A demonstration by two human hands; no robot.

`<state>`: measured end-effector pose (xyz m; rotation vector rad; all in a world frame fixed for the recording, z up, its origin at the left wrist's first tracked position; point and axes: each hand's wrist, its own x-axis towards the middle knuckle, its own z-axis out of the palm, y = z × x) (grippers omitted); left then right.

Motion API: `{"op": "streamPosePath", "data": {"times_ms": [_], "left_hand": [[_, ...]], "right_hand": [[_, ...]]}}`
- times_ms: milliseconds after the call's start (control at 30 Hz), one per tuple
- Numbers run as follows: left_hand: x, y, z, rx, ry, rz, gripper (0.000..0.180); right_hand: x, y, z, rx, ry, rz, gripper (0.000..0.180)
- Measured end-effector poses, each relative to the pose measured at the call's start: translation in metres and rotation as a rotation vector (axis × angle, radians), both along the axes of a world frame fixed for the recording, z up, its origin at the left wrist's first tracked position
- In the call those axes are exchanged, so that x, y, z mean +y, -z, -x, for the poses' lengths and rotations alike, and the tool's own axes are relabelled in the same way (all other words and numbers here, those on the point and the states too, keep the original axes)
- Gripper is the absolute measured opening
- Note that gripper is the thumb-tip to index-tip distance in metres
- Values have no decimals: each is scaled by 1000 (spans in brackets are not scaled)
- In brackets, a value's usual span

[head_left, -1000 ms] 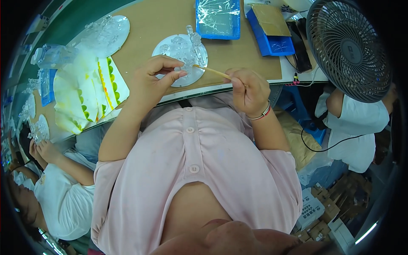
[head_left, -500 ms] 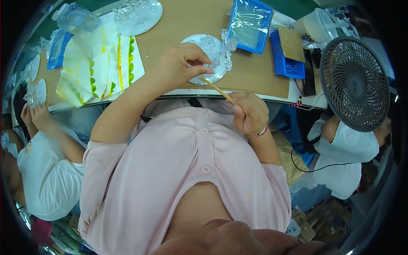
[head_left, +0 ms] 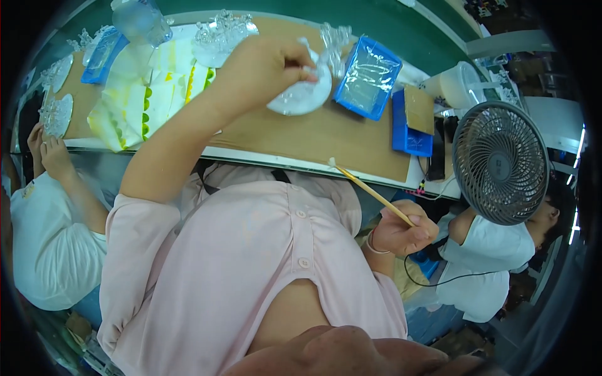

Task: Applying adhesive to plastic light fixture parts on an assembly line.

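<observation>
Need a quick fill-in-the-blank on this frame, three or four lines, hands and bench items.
1. The left hand holds a round clear plastic piece over the ____ bench top.
2. The right hand grips a thin ____ stick.
3. The tray right of the plastic piece is ____ in colour.
4. At the bench's right end stands a round ____.

Missing words: brown; wooden; blue; fan
</observation>
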<state>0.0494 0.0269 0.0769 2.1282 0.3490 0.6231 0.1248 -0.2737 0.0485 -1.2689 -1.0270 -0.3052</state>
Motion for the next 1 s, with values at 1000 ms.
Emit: {"op": "streamPosePath", "data": {"times_ms": [1000], "left_hand": [[122, -28, 1, 157, 3, -817, 29]], "right_hand": [[-5, 3, -51, 100, 350, 3, 29]]}}
